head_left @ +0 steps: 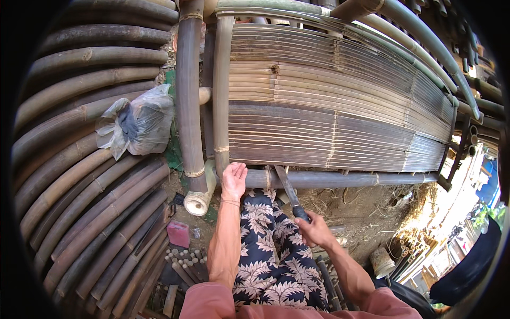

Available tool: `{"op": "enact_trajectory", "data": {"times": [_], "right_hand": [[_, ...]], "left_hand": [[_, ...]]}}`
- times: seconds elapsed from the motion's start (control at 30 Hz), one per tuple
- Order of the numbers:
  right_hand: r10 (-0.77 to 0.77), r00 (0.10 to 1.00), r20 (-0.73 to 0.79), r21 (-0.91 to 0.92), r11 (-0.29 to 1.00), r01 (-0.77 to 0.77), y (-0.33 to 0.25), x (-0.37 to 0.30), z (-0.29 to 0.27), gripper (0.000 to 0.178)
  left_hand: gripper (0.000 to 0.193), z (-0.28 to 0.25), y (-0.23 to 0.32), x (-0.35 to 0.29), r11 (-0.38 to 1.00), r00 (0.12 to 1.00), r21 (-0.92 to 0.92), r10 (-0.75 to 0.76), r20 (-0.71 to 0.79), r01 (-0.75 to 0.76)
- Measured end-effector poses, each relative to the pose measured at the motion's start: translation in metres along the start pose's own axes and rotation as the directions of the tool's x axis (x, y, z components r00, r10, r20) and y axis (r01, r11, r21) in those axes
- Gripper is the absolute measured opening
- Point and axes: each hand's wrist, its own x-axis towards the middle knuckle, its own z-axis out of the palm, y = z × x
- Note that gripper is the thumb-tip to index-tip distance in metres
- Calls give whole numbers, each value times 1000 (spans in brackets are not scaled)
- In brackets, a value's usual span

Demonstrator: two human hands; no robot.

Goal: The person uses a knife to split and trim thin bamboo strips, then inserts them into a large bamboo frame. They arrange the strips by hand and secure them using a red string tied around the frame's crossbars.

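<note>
In front of me stands a bamboo bench with a slatted top (319, 114). A grey bamboo pole (329, 179) runs along its near edge. My right hand (314, 229) is closed around the black handle of a long knife (288, 187). The blade slants up and left, its end at the bench's near edge, over the pole. At the bench's near left corner is my left hand (234, 179), palm turned up, fingers stretched toward the slats' edge. It seems to hold nothing; whether the fingertips touch the slats I cannot tell.
Thick bamboo poles (101, 80) lie stacked at the left, with a clear plastic bag (139, 123) on them. A pink block (178, 234) and cut bamboo ends (187, 261) lie nearer me. At the right are a bucket (381, 261) and bamboo scraps (417, 234).
</note>
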Motion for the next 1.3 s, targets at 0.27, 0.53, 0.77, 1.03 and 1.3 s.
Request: {"op": "enact_trajectory", "data": {"times": [0.27, 0.53, 0.77, 1.03, 1.3], "right_hand": [[-340, 930, -141, -638, 749, 177, 39, -41, -38, 52], [-881, 348, -322, -932, 359, 47, -38, 95, -270, 53], [-999, 16, -43, -998, 43, 44, -129, 165, -163, 80], [-992, -123, 0, -1000, -1, 7, -304, 251, -128, 77], [-960, -16, 278, -909, -268, 320, -208, 227, -56, 76]], "left_hand": [[49, 13, -10, 3, 992, 986, 94, -64, -155, 80], [65, 89, -32, -47, -47, 594, 868, 710, 378, -495], [82, 165, 14, 32, -621, 335, 617, 520, 786, -483], [89, 284, 52, 94, -756, 205, 533, 493, 846, -380], [82, 264, 60, 79, -679, 155, 502, 506, 849, -535]]}}
